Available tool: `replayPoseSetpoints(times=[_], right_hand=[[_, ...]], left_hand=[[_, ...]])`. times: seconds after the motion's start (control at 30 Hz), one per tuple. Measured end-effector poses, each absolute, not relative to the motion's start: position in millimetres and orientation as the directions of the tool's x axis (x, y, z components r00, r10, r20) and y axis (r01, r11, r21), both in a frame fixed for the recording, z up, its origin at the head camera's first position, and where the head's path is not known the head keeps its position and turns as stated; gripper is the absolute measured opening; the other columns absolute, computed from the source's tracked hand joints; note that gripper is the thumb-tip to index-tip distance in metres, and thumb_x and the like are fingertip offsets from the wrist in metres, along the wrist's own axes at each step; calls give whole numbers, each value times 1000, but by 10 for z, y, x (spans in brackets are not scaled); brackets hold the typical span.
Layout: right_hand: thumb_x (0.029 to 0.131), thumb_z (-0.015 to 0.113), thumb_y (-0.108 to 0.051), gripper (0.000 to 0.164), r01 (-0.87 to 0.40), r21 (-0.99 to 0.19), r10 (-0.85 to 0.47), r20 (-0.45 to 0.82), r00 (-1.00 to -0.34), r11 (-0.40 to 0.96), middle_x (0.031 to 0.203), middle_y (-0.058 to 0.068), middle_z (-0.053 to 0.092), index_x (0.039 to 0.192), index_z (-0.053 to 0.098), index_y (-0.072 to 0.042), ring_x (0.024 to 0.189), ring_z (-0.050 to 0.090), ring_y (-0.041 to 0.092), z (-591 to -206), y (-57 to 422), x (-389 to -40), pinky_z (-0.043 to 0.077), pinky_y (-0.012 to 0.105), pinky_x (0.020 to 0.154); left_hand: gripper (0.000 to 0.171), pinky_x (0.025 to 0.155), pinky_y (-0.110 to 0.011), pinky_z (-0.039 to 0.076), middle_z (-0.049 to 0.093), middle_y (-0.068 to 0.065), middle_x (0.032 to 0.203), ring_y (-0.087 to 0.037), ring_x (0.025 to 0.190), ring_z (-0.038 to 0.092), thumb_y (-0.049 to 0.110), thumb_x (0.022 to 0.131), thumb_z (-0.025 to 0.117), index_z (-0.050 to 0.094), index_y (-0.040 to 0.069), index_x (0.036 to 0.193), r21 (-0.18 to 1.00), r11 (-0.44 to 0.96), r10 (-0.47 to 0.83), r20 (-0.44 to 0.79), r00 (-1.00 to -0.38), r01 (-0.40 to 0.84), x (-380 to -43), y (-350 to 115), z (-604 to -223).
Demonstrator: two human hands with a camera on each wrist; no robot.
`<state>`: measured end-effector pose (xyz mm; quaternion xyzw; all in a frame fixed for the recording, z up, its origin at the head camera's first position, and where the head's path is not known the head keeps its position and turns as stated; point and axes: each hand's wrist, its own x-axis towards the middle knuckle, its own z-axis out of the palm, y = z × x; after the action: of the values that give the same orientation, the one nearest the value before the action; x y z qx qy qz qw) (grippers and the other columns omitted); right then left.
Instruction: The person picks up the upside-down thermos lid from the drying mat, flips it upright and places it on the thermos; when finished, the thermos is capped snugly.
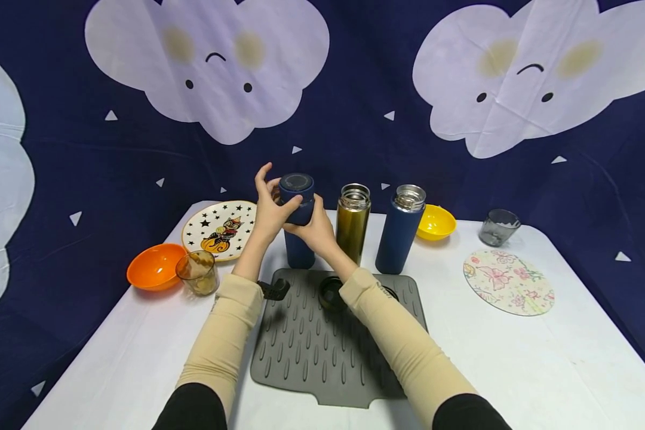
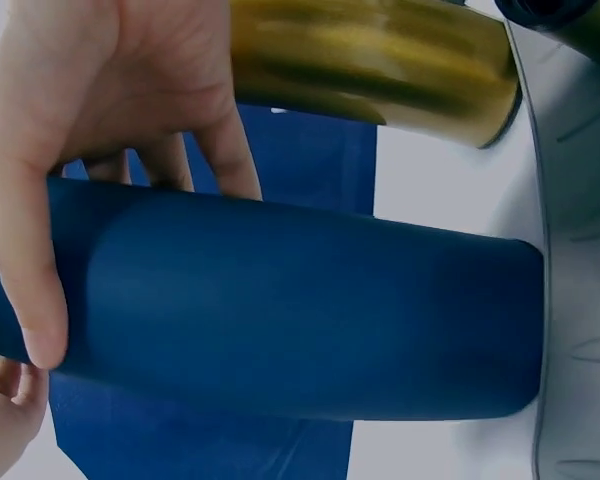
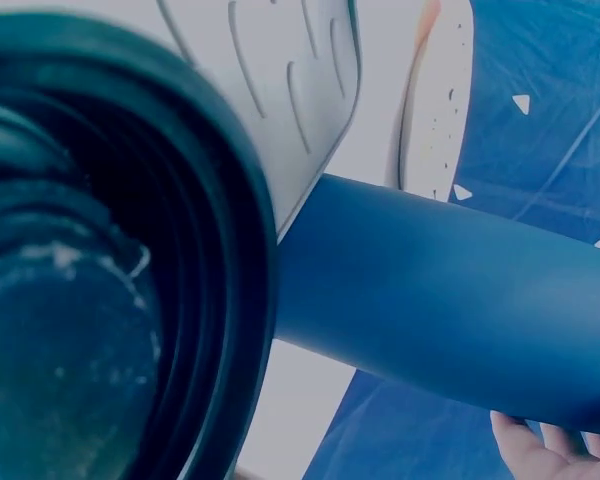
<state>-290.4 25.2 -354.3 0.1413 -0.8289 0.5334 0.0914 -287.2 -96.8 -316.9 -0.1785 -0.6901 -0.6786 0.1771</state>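
Observation:
Both hands are at a capped dark blue thermos bottle [image 1: 301, 254], which stands upright just past the far edge of the grey ridged mat [image 1: 306, 352]. My left hand [image 1: 271, 212] holds the blue lid [image 1: 297, 182] at its top, thumb across the front and one finger raised. My right hand [image 1: 314, 230] grips the body just below; in the left wrist view its thumb [image 2: 40, 300] crosses the front of the bottle. Under my right forearm an upturned dark lid [image 1: 331, 292] lies on the mat, looming large in the right wrist view.
To the right stand an uncapped gold bottle [image 1: 353, 224] and an uncapped blue bottle [image 1: 400, 233]. A yellow bowl [image 1: 436, 223], grey glass [image 1: 498, 228] and flowered round mat [image 1: 507, 282] lie beyond. On the left are an orange bowl [image 1: 153, 269], amber glass [image 1: 197, 273] and cat-patterned plate [image 1: 204, 222].

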Motion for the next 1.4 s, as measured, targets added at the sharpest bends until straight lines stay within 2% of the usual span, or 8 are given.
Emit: replayPoseSetpoints(times=[0.13, 0.33, 0.47, 0.67, 0.9, 1.1, 1.23, 1.4], right_hand=[[75, 77, -26, 89, -326, -860, -138, 296, -945, 392, 132, 15, 45, 143, 20, -8, 113, 52, 27, -3538, 251, -2904, 45, 38, 92], [76, 75, -27, 92, -298, -871, -134, 266, -954, 391, 138, 17, 40, 144, 17, -7, 117, 49, 29, -3539, 256, -2903, 43, 40, 95], [76, 76, -26, 90, -315, -863, -136, 284, -949, 395, 136, 15, 42, 143, 19, -8, 116, 50, 28, -3549, 250, -2911, 43, 39, 94], [76, 76, -26, 89, -329, -861, -140, 297, -944, 388, 132, 14, 45, 143, 20, -10, 112, 53, 27, -3553, 253, -2908, 45, 38, 91], [77, 75, -27, 92, -314, -860, -138, 282, -949, 403, 138, 17, 39, 144, 16, -7, 117, 49, 30, -3549, 253, -2907, 43, 40, 95], [77, 76, -25, 88, -338, -856, -145, 306, -941, 392, 132, 14, 45, 143, 19, -9, 112, 52, 27, -3556, 245, -2901, 45, 38, 92], [77, 75, -27, 91, -326, -864, -147, 291, -945, 384, 135, 15, 42, 144, 17, -9, 115, 51, 28, -3553, 252, -2893, 44, 39, 93], [78, 74, -27, 91, -322, -865, -156, 283, -946, 384, 139, 17, 38, 145, 15, -7, 118, 49, 29, -3546, 262, -2892, 43, 40, 95]], left_hand=[[78, 89, -27, 38, 43, -26, 129, -13, 98, 48, 2, 77, 59, 15, 5, 142, 879, -48, 34, 477, -878, 475, -2747, -963, -3077], [76, 90, -31, 38, 31, -10, 115, -20, 96, 43, 3, 75, 72, 23, 2, 133, 882, 92, -14, 465, -885, 461, -2704, -920, -3023], [72, 90, -32, 38, 34, -6, 110, -20, 97, 45, -1, 75, 69, 22, -1, 129, 879, 58, -27, 475, -879, 473, -2808, -935, -3120], [72, 89, -26, 36, 44, -17, 124, -14, 95, 47, -1, 77, 61, 20, 7, 136, 876, -44, -15, 480, -877, 480, -2913, -955, -3224], [87, 88, -32, 43, 34, -14, 120, -23, 97, 50, 12, 73, 77, 22, 16, 141, 846, 140, -62, 526, -849, 514, -2932, -925, -3233], [76, 88, -27, 39, 49, -18, 125, -18, 100, 51, 6, 76, 59, 21, 13, 142, 852, 5, -17, 523, -852, 523, -2930, -963, -3270], [80, 90, -30, 40, 34, -18, 137, -19, 105, 50, 9, 79, 61, 17, 18, 146, 865, 7, 12, 501, -865, 501, -2890, -963, -3229], [89, 89, -36, 44, 34, -15, 122, -23, 99, 51, 12, 76, 73, 17, 19, 146, 848, 140, -19, 519, -855, 512, -2905, -939, -3214]])
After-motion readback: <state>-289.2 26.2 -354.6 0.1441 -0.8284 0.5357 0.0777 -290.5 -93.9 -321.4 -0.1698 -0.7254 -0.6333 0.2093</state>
